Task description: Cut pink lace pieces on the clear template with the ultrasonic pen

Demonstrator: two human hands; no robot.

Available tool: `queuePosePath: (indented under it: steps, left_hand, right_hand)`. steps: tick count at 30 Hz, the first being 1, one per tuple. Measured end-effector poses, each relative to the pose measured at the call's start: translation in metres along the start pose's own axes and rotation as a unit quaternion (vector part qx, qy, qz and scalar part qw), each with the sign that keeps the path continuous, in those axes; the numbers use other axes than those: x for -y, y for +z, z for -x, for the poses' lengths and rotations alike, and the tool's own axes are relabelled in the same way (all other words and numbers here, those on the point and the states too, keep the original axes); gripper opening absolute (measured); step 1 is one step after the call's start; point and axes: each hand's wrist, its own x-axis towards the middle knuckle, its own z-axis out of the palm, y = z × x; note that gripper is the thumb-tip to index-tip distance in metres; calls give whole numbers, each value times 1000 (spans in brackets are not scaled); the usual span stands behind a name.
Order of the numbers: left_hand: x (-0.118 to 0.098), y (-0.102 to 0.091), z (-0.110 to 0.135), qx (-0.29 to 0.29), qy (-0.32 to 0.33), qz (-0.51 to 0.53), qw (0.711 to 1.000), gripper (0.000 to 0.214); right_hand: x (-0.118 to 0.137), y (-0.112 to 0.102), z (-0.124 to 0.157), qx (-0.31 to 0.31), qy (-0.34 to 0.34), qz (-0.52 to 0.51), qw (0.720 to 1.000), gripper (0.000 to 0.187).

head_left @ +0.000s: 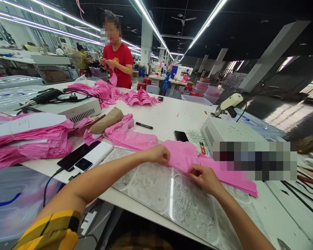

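A flat pink fabric piece (179, 152) lies at the front of the table, over the edge of a clear, scuffed plastic sheet (148, 184). My left hand (159, 155) is closed at its left edge, fingers curled down onto the cloth. At its front right corner, my right hand (203, 176) pinches the edge between thumb and fingers. More pink pieces (232, 173) lie to the right, partly behind my right hand. Another pink stack (133, 139) spreads to the left, just beyond my left forearm.
Orange-handled thread snips (202, 148), white cord (197, 137) and a black phone (181, 135) lie behind the cloth. A marker (144, 125), a white power bank (95, 156) and pink bundles (28, 139) are leftward. Grey machine boxes (232, 130) flank the table. A person in red (118, 64) stands opposite.
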Motion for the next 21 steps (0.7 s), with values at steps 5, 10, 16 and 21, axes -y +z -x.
queuePosePath:
  steps: [5,10,16,21]
  left_hand:
    - [-8,22,25,44,39,40,997,8]
    - [-9,20,30,39,36,66,996,12]
    - [-32,4,28,-64,32,32,997,14]
    - [-47,2,15,-109,27,17,994,12]
  right_hand:
    - [5,10,34,67,-21,8,998,31]
    - [6,2,37,84,-29,11,996,41]
    - [16,-26,36,-102,-45,45,993,34]
    - [18,-40,35,-172,-93,96,976,26]
